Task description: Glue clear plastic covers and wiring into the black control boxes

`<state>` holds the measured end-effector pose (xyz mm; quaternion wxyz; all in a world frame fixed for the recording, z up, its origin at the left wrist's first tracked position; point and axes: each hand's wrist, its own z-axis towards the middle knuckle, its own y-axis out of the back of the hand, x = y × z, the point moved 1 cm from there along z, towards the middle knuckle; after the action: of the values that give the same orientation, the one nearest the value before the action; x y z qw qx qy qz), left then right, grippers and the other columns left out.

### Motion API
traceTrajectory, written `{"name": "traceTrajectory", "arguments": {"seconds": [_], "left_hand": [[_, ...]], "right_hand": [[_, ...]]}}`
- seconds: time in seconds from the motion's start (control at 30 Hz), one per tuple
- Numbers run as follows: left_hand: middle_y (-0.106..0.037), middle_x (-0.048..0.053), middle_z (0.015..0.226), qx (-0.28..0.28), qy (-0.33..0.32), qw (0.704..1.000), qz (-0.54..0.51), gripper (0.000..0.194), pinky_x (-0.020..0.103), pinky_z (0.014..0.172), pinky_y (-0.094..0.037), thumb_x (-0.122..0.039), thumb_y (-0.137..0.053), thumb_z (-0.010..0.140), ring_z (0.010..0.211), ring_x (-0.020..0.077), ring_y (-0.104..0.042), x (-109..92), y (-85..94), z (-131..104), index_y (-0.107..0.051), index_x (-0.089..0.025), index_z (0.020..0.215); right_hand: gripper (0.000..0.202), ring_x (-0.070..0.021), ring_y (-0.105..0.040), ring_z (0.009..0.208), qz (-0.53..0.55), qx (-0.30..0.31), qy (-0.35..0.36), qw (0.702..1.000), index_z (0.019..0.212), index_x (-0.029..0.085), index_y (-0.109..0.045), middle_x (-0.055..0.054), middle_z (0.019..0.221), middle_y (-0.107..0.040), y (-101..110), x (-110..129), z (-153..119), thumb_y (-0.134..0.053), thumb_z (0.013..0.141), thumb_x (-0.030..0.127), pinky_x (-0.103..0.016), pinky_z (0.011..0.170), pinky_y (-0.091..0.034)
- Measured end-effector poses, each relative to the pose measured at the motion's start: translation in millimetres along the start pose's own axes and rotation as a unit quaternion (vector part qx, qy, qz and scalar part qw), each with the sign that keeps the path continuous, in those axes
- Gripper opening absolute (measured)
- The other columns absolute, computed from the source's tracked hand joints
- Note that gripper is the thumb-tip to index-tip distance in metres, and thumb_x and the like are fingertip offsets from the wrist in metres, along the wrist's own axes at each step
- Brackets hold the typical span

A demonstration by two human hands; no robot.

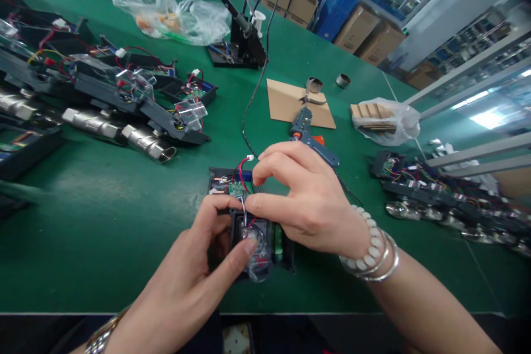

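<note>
A black plastic housing (289,263) lies near the table's front edge, with a small green circuit board (235,189) in its far part. My left hand (193,263) grips it from the left, thumb resting on a round clear plastic part (260,270) and fingers around the side. My right hand (309,199) is over the housing, its thumb and bent index finger closed in at the thin wires (244,207); the fingertips partly hide what they pinch. Red wires ending in a white connector (249,158) stick up just beyond the fingers.
A glue gun (311,141) and pliers (312,100) lie by a cardboard sheet (286,102). Metal-tubed black assemblies (103,121) line the left; more assemblies (431,196) are at right. Behind are a clear bag (166,14), a black stand (244,38) and a hanging cable (265,61).
</note>
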<state>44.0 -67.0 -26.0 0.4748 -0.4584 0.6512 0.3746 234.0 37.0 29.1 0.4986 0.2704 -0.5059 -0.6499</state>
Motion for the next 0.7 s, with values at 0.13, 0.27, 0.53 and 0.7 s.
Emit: {"name": "traceTrajectory", "arguments": {"seconds": [0.13, 0.27, 0.53, 0.7], "left_hand": [[-0.063, -0.003, 0.087, 0.012, 0.005, 1.000, -0.009, 0.031, 0.029, 0.065, -0.046, -0.051, -0.053, 0.106, 0.091, 0.0224, -0.070, -2, 0.1, 4, -0.040, -0.035, 0.130], [-0.063, -0.003, 0.085, 0.006, 0.003, 1.000, -0.003, 0.035, 0.030, 0.068, -0.052, -0.048, -0.057, 0.104, 0.088, 0.0226, -0.069, -2, 0.4, 5, -0.043, -0.034, 0.133], [-0.066, -0.003, 0.086, 0.003, 0.009, 1.000, 0.017, 0.038, 0.032, 0.070, -0.056, -0.045, -0.062, 0.100, 0.078, 0.0225, -0.067, 0, 2.3, 8, -0.046, -0.035, 0.133], [-0.067, -0.001, 0.095, 0.023, 0.028, 0.999, -0.013, 0.034, 0.029, 0.071, -0.057, -0.050, -0.055, 0.105, 0.088, 0.0206, -0.068, 3, 2.4, 5, -0.042, -0.035, 0.134]], "right_hand": [[0.028, -0.0231, -0.056, 0.105, -0.017, -0.056, -0.035, 0.998, 0.094, 0.027, -0.071, -0.004, 0.101, -0.064, -8, 0, -7, -0.048, 0.105, 0.015, -0.043, 0.097, -0.050], [0.023, -0.0214, -0.056, 0.102, -0.032, -0.075, -0.055, 0.995, 0.095, 0.029, -0.069, -0.002, 0.098, -0.062, -12, 4, -14, -0.053, 0.101, 0.014, -0.046, 0.106, -0.047], [0.021, -0.0204, -0.057, 0.100, -0.052, -0.154, -0.110, 0.981, 0.090, 0.031, -0.067, 0.001, 0.096, -0.063, -24, 13, -18, -0.061, 0.097, 0.012, -0.047, 0.113, -0.043], [0.023, -0.0204, -0.060, 0.101, 0.064, -0.125, -0.157, 0.978, 0.109, 0.029, -0.071, -0.002, 0.101, -0.065, -14, 10, -25, -0.057, 0.102, 0.012, -0.046, 0.104, -0.048]]}}
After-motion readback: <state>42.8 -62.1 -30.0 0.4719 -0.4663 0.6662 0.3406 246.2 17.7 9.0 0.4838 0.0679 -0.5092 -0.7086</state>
